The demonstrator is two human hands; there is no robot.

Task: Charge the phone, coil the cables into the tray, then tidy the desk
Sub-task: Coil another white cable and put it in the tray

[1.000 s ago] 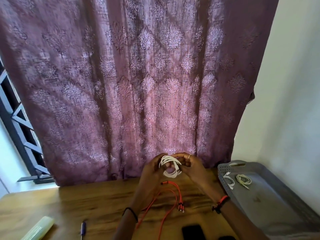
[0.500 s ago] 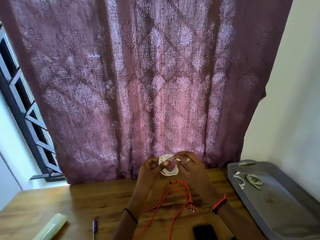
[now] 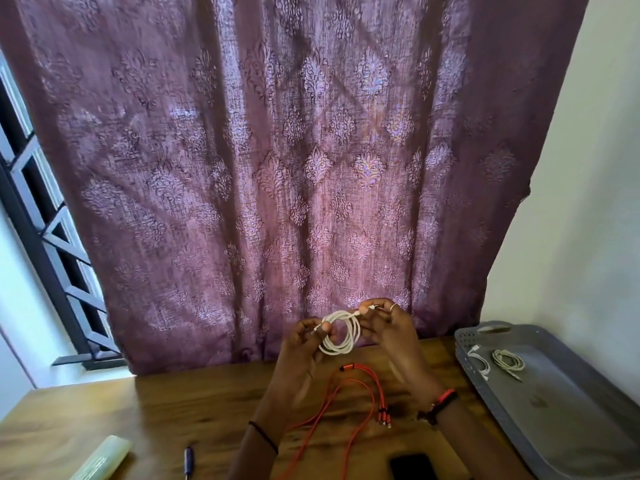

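i see a backlit purple patterned curtain beyond the hands, barred window far left, pale wall right.

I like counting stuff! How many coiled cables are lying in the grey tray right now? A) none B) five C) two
C: two pale coils lie near the far end of the tray, one white cable and one cream cable beside it; a third white coil is in the hands, not in the tray.
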